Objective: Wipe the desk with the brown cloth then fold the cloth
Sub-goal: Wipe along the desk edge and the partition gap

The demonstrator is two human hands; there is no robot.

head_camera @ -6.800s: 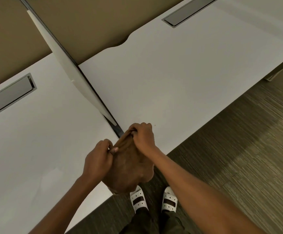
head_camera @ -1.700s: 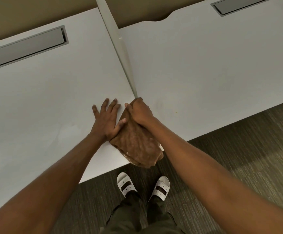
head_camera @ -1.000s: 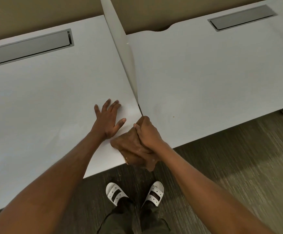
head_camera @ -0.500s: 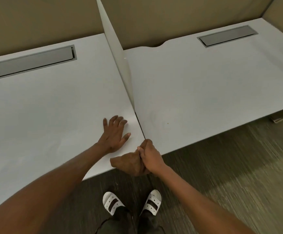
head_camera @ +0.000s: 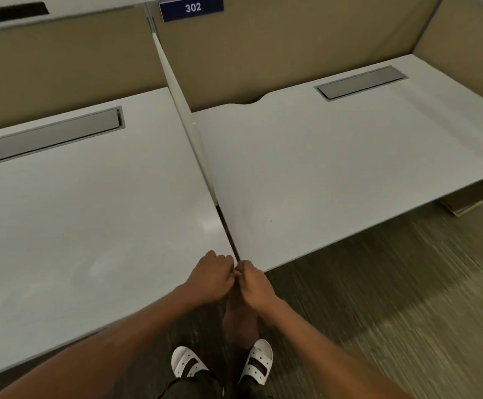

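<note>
The brown cloth (head_camera: 239,323) hangs down off the front edge of the white desk (head_camera: 90,226), between my forearms and above my feet. My left hand (head_camera: 211,276) and my right hand (head_camera: 253,283) are side by side at the desk's front corner, where the two desktops meet. Both have curled fingers and pinch the cloth's top edge. Most of the cloth is dim and half hidden behind my hands and wrists.
A white divider panel (head_camera: 185,122) runs between the left desk and the right desk (head_camera: 335,168). Each desktop has a grey cable tray lid (head_camera: 47,136) near the back. Tan partition walls stand behind, with a blue "302" sign (head_camera: 191,7). Carpet floor lies on the right.
My left hand has lifted off the desk and joined my right hand on the cloth. The cloth has left the desktop and now hangs in front of the edge. The view has tilted up.
</note>
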